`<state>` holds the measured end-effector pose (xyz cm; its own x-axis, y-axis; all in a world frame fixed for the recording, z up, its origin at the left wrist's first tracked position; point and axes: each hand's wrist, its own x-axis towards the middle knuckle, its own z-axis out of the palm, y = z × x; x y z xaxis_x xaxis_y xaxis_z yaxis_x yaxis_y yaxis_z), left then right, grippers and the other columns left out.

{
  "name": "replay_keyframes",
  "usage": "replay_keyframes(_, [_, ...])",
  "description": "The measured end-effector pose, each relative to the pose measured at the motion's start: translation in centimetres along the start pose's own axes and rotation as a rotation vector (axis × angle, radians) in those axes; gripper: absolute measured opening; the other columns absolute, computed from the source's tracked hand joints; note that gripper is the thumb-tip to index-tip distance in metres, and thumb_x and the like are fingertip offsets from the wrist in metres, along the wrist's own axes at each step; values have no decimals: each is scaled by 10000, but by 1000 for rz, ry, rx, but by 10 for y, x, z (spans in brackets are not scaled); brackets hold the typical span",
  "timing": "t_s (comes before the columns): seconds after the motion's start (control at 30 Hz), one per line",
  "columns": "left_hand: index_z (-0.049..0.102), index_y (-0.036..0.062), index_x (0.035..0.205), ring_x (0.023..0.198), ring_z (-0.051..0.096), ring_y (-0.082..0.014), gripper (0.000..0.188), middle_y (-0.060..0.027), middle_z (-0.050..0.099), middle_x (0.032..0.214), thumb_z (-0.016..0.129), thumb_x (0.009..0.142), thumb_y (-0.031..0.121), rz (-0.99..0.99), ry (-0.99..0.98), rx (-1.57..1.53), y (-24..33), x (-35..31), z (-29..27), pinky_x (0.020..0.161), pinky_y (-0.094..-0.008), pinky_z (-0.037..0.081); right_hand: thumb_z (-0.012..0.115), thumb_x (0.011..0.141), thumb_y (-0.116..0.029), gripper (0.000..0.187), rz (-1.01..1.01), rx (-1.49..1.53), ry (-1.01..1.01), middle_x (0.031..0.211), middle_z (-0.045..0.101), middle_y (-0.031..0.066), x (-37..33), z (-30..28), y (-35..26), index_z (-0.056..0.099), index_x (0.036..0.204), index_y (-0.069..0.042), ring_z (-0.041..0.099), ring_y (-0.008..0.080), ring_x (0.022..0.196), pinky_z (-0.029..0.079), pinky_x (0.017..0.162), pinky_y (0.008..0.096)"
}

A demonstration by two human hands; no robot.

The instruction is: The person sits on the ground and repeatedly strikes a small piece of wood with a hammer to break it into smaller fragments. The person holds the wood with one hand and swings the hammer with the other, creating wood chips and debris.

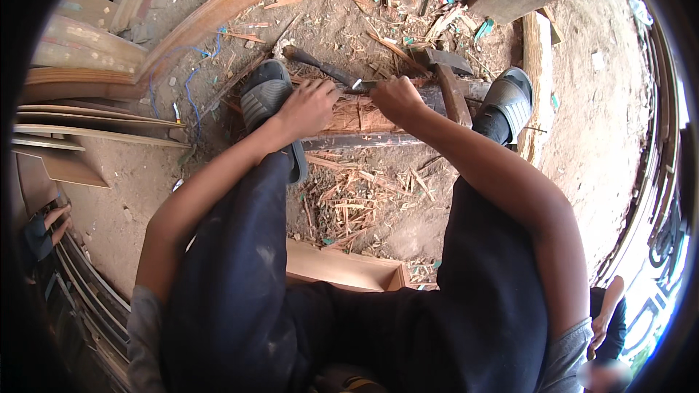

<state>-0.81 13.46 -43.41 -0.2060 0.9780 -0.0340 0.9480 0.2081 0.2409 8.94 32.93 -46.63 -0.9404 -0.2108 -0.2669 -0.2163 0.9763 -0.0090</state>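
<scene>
Wooden beam (362,118) lies crosswise on the ground (102,211) between the left sandal (261,104) and the right sandal (515,98), its torn reddish face uppermost and its near edge dark. It looks stiff and fairly heavy, likely to take firm pressure without bending. That rough face will probably shed splinters and catch the skin, so the dark, smoother edge seems the better hold, with one grip near each end for any lift. Slipping seems a smaller risk than pricked fingers.

A slim dark tool (320,65) slants beyond the left hand (309,105), its lower end close to the knuckles; it looks light, rigid and best held by its thicker upper end. A hammer (455,98) rests with its handle at the beam's right part.

Left forearm (218,167) and right forearm (480,145) angle inward from bent elbows, backs of both hands upward. Left fingers curl down over the beam's left part; the right hand (397,100) is balled into a fist above it. Undersides are hidden, so I cannot tell whether either grip pinches anything.
</scene>
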Motion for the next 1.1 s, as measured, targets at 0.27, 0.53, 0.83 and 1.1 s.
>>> replay_keyframes(0.27, [583, -41, 980, 901, 534, -297, 244, -146, 541, 891, 497, 755, -3, 41, 14, -190, -8, 8, 3, 807, -371, 446, 568, 786, -111, 183, -30, -19, -26, 713, 637, 89, 2, -2, -6, 593, 933, -4, 634, 183, 718, 462, 555, 309])
replay_keyframes(0.53, [569, -36, 862, 901, 520, -342, 158, -164, 528, 877, 469, 745, 1, -74, -59, -325, -8, 18, -2, 806, -408, 438, 540, 801, -113, 121, -183, 17, 66, 747, 626, 49, -4, -5, -1, 650, 778, -68, 638, 189, 696, 492, 548, 335])
replay_keyframes(0.83, [529, -1, 904, 884, 568, -336, 189, -156, 576, 883, 532, 716, -21, 43, -44, -417, -5, 7, -28, 794, -405, 453, 584, 756, -155, 102, -101, 135, -264, 803, 658, 46, -11, -84, -43, 664, 780, -96, 652, 198, 764, 493, 629, 332])
replay_keyframes(1.1, [613, 3, 919, 834, 614, -311, 145, -147, 633, 868, 548, 794, 37, -53, -211, -455, -23, 11, -35, 767, -369, 472, 509, 859, -138, 174, 45, 591, 68, 764, 645, 151, -17, -153, -5, 646, 852, -31, 653, 255, 739, 519, 699, 372])
